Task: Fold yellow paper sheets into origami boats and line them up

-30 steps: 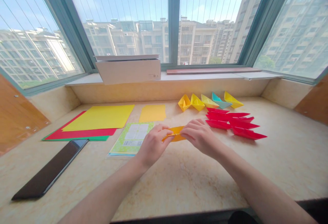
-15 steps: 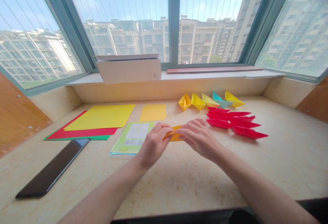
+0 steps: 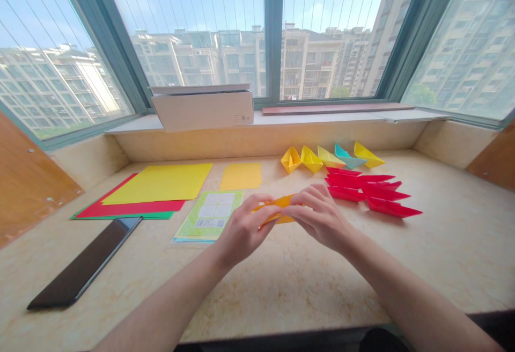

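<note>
Both hands meet over the middle of the marble ledge [image 3: 281, 282]. My left hand [image 3: 241, 228] and my right hand [image 3: 319, 218] pinch a folded orange paper piece [image 3: 279, 208] between their fingertips, held just above the surface. Most of the paper is hidden behind the fingers. A row of folded paper boats [image 3: 330, 158] in yellow and teal stands behind the hands to the right, with several red folded boats [image 3: 372, 193] lying in front of that row.
Flat sheets lie at left: a yellow sheet [image 3: 161, 181] on red and green ones, a small orange sheet [image 3: 241, 176], and a green printed packet [image 3: 209, 215]. A dark phone [image 3: 86, 263] rests near the left front. A white box [image 3: 203, 108] sits on the window sill.
The hands have shifted slightly toward me and closer together, turning the orange paper so its far edge tips up. Everything else lies where it was.
</note>
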`<state>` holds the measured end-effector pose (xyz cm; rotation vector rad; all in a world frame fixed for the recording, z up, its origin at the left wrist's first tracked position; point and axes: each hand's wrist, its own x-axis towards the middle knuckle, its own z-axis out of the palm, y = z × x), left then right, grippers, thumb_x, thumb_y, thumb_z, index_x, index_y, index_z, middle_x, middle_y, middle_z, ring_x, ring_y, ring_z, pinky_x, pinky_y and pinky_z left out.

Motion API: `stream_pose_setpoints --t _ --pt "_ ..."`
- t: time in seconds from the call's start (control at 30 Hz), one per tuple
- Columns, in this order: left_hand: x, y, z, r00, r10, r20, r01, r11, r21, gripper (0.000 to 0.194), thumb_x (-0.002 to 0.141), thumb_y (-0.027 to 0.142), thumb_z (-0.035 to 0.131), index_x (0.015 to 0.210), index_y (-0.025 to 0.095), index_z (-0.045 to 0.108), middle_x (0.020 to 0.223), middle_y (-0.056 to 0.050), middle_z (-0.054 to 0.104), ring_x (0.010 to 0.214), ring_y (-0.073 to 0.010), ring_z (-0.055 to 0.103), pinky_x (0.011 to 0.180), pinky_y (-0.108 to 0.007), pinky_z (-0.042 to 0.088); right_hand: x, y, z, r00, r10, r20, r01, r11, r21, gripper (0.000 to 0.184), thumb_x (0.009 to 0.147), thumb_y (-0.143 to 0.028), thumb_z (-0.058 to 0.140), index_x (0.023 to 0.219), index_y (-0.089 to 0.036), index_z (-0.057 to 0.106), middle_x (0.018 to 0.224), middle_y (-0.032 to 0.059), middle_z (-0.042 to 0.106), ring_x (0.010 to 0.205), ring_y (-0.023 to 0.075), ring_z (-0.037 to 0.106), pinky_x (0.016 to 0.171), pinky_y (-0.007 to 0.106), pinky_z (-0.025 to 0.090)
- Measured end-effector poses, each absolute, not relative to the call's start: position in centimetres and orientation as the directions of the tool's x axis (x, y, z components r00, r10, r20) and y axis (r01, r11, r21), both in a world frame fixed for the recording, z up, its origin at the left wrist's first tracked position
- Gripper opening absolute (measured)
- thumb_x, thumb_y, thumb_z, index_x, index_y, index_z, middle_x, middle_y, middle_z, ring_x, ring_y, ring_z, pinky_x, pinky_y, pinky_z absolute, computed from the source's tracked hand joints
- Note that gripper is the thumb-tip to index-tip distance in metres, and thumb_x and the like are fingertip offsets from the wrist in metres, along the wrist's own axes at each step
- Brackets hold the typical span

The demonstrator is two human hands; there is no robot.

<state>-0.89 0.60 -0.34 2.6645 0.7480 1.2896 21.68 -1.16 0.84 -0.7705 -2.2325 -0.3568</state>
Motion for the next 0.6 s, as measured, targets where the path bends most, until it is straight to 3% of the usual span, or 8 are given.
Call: stream_pose_setpoints --t 0.6 --pt "-1.25 0.96 -0.5 0.485 0.351 0.801 0.401 -0.903 0.153 0.016 0.088 0.012 0.066 0.103 0.018 0.067 0.106 -0.006 0.064 0.096 -0.017 0.063 0.083 -0.032 0.055 21.21 -1.19 0.73 -0.509 0.434 0.743 0.58 0.811 -0.076 0.007 0.093 -0.017 0.06 0.095 -0.022 0.064 0.092 0.0025 0.07 0.083 0.0181 0.054 0.078 0.036 0.036"
